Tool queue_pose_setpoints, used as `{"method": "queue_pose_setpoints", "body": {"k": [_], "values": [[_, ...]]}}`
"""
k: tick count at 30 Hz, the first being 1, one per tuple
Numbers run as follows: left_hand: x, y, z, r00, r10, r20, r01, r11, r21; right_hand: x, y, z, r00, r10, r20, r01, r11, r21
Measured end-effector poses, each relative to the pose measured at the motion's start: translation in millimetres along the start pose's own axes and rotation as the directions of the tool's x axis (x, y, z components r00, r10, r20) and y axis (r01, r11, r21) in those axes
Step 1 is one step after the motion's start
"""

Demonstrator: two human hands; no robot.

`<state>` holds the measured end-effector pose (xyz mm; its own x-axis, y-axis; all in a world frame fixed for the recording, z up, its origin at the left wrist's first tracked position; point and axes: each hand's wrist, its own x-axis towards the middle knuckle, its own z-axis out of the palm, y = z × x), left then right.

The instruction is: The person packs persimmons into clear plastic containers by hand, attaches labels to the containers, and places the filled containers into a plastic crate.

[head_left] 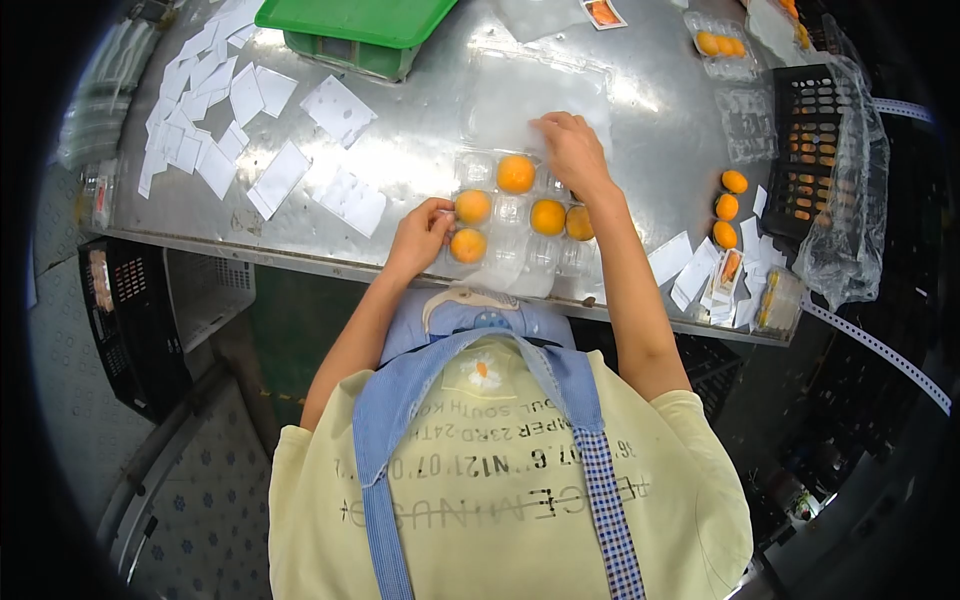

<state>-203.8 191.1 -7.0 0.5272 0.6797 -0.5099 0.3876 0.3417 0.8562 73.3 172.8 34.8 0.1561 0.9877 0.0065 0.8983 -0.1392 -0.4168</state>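
A clear plastic clamshell (510, 212) with moulded cups lies unfolded on the metal table in front of me, its lid (500, 115) spread away from me. Several round orange fruits, such as this one (515, 174), sit in some of the cups; other cups hold nothing. My left hand (423, 236) is at the clamshell's left edge, its fingers bent and pinching there beside a fruit (473, 208). Over the right side, where lid and cups meet, is my right hand (574, 152). Its fingers are curled together, and whatever is under them is hidden.
White paper cards (205, 120) are scattered at left. A green lid (355, 18) covers a bin at the back. To the right are loose fruits (727, 207), more cards (697, 270) and a black crate (806, 145) partly draped in plastic. The table's front edge (340, 265) runs close to me.
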Motion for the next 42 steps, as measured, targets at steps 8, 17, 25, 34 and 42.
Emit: {"method": "queue_pose_setpoints", "body": {"k": [8,17,25,34,42], "values": [[0,4,-1,0.999,-0.044,0.014,0.044,0.999,-0.031,10,-8,14,0.998,-0.001,-0.067,0.001,1.0,0.011],[1,3,-2,0.999,-0.047,0.015,0.047,0.998,-0.043,12,3,11,0.995,0.024,-0.099,-0.032,0.996,-0.081],[0,1,-2,0.999,-0.043,0.014,0.044,0.998,-0.034,8,-12,-14,0.97,0.035,-0.241,-0.008,0.993,0.115],[1,1,-3,0.999,-0.05,0.016,0.051,0.997,-0.052,-60,17,-47,0.906,0.423,0.017,-0.422,0.899,0.114],[1,1,-3,0.998,-0.048,0.029,0.049,0.997,-0.056,-84,8,-26,0.894,0.436,-0.104,-0.425,0.899,0.107]]}}
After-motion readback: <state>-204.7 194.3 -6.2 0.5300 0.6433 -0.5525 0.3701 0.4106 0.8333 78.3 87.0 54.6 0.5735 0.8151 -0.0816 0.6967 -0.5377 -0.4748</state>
